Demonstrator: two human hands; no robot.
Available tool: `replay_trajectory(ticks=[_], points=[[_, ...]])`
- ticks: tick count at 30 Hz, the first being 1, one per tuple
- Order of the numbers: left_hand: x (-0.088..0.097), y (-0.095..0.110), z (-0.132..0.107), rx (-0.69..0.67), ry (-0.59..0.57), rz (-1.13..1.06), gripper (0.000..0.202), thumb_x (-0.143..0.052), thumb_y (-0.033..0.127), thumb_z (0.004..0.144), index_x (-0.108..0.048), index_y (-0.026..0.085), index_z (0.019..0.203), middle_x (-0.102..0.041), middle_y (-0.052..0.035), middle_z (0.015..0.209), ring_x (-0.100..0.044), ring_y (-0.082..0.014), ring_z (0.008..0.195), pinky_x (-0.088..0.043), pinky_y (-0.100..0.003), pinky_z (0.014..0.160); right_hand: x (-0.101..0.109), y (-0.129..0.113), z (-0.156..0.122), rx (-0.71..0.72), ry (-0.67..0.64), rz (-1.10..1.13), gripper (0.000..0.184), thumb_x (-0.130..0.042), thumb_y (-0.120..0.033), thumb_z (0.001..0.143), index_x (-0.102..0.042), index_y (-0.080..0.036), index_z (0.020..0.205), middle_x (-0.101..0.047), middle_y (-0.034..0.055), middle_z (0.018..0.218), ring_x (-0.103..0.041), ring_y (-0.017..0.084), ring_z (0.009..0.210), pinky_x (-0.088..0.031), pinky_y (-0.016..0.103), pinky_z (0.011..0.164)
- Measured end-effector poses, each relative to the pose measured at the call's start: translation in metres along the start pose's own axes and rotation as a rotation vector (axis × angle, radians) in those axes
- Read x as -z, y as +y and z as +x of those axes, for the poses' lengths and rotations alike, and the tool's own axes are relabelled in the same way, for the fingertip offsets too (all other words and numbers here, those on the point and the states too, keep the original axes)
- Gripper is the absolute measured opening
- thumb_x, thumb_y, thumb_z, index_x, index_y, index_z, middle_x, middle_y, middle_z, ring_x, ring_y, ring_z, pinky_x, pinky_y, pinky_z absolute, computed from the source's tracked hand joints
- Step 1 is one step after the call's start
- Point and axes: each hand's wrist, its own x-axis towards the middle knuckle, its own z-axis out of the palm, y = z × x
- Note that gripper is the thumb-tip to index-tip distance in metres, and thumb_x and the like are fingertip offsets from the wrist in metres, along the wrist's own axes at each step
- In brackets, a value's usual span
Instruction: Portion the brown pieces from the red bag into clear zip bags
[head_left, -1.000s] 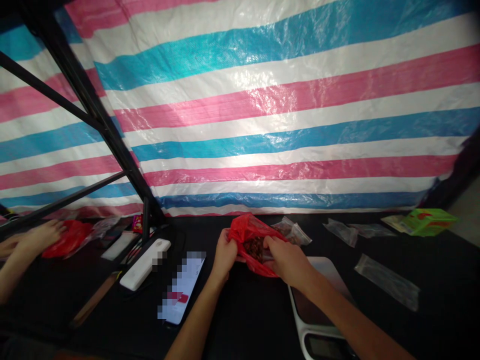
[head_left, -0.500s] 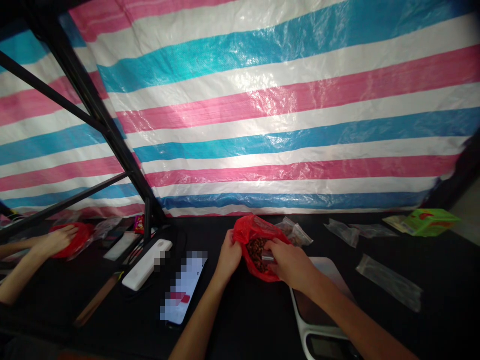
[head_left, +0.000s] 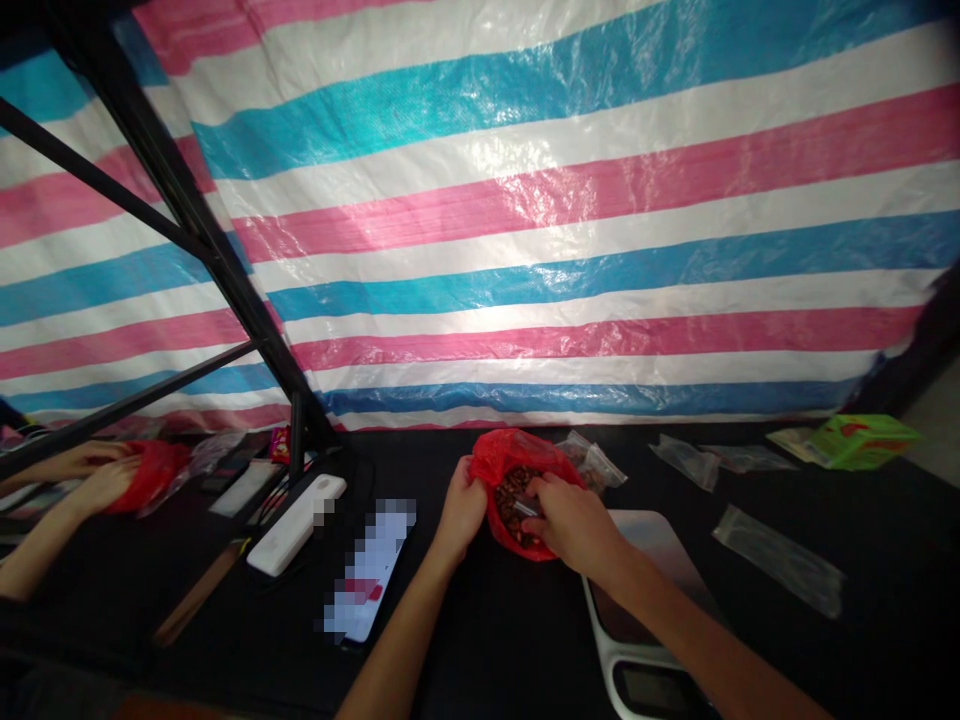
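Note:
A red plastic bag (head_left: 491,455) stands open on the black table, holding many small brown pieces (head_left: 514,490) that look like nuts or beans. My left hand (head_left: 463,505) pinches the bag's left rim. Inside the bag's mouth, my right hand (head_left: 574,520) is closed around a small silvery metal object (head_left: 527,508), perhaps a scoop; most of it is hidden by the fingers and the pieces. Beneath my right forearm lies a kitchen scale (head_left: 649,560) with a white frame and a small display.
Behind the bag are small clear bags with contents (head_left: 600,468). Flat clear bags (head_left: 780,560) and a green box (head_left: 862,442) lie right. Left are a phone (head_left: 375,570), a white power strip (head_left: 296,525), a black metal frame (head_left: 247,310) and another person's hands (head_left: 112,475) at a red bag.
My right hand has shifted slightly within the bag, and more of the brown pieces show. The other person's second hand has come to their red bag.

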Motion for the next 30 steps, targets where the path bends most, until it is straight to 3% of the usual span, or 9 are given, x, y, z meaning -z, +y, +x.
replay_trajectory(ticks=[4,9,12,15,18,22,26,30], points=[[-0.004,0.0,-0.001,0.033,-0.022,-0.048,0.029,-0.071,0.036,0.083,-0.07,0.016,0.105,-0.076,-0.0079,0.101,-0.07,-0.0225,0.093,-0.054,-0.035,0.088,-0.003,0.001,0.001,-0.011,0.017,0.023,0.026,-0.074,-0.033,0.088,-0.071,-0.022,0.111,-0.076,0.0091,0.111,-0.076,0.03,0.097,-0.051,0.035,0.079],[-0.004,0.004,-0.004,0.122,0.02,-0.133,0.03,-0.072,0.042,0.08,-0.068,0.018,0.097,-0.073,-0.0038,0.08,-0.068,-0.0194,0.075,-0.054,-0.032,0.075,-0.008,0.001,-0.001,0.011,0.042,0.061,0.028,-0.071,-0.028,0.089,-0.071,-0.026,0.116,-0.076,0.0056,0.116,-0.075,0.028,0.102,-0.049,0.034,0.082],[-0.005,0.007,-0.005,0.163,-0.032,-0.165,0.028,-0.071,0.042,0.08,-0.068,0.018,0.092,-0.072,-0.0039,0.078,-0.067,-0.0197,0.073,-0.054,-0.031,0.073,-0.011,-0.001,-0.002,0.011,0.063,0.101,0.03,-0.071,-0.027,0.088,-0.071,-0.028,0.118,-0.076,0.0045,0.119,-0.075,0.026,0.104,-0.049,0.033,0.082],[-0.006,0.006,-0.003,0.08,-0.018,-0.133,0.026,-0.07,0.034,0.079,-0.068,0.016,0.098,-0.074,-0.0065,0.093,-0.069,-0.0211,0.088,-0.053,-0.033,0.084,-0.012,0.0,-0.003,-0.002,0.08,0.169,0.022,-0.072,-0.032,0.088,-0.072,-0.027,0.11,-0.079,0.0032,0.111,-0.075,0.026,0.101,-0.048,0.032,0.079],[-0.004,0.007,0.001,-0.051,0.064,-0.067,0.039,-0.075,0.022,0.072,-0.063,0.016,0.109,-0.072,-0.0072,0.104,-0.068,-0.0206,0.096,-0.05,-0.032,0.091,-0.01,0.004,-0.003,0.027,0.09,0.285,0.016,-0.071,-0.033,0.089,-0.073,-0.027,0.103,-0.081,0.0011,0.101,-0.076,0.024,0.096,-0.048,0.03,0.077],[0.005,0.016,0.005,-0.065,0.108,-0.12,0.056,-0.073,0.017,0.069,-0.054,0.02,0.121,-0.069,-0.0034,0.101,-0.067,-0.0174,0.087,-0.051,-0.029,0.081,-0.007,0.013,-0.008,0.082,0.15,0.458,0.022,-0.069,-0.032,0.09,-0.073,-0.026,0.112,-0.081,0.0029,0.104,-0.075,0.024,0.097,-0.051,0.033,0.086],[0.014,0.029,0.005,-0.088,0.085,-0.255,0.05,-0.071,0.018,0.067,-0.056,0.02,0.115,-0.069,-0.0018,0.096,-0.066,-0.0156,0.079,-0.05,-0.026,0.072,-0.006,0.024,-0.016,0.115,0.229,0.547,0.032,-0.068,-0.033,0.091,-0.071,-0.022,0.121,-0.078,0.0081,0.119,-0.072,0.026,0.109,-0.051,0.038,0.1],[0.015,0.033,0.004,-0.161,0.078,-0.241,0.055,-0.075,0.021,0.068,-0.055,0.022,0.119,-0.063,0.0038,0.083,-0.061,-0.0124,0.068,-0.047,-0.022,0.064,-0.008,0.031,-0.017,0.127,0.251,0.566,0.032,-0.068,-0.033,0.092,-0.071,-0.021,0.121,-0.077,0.0091,0.119,-0.073,0.027,0.108,-0.052,0.042,0.101]])
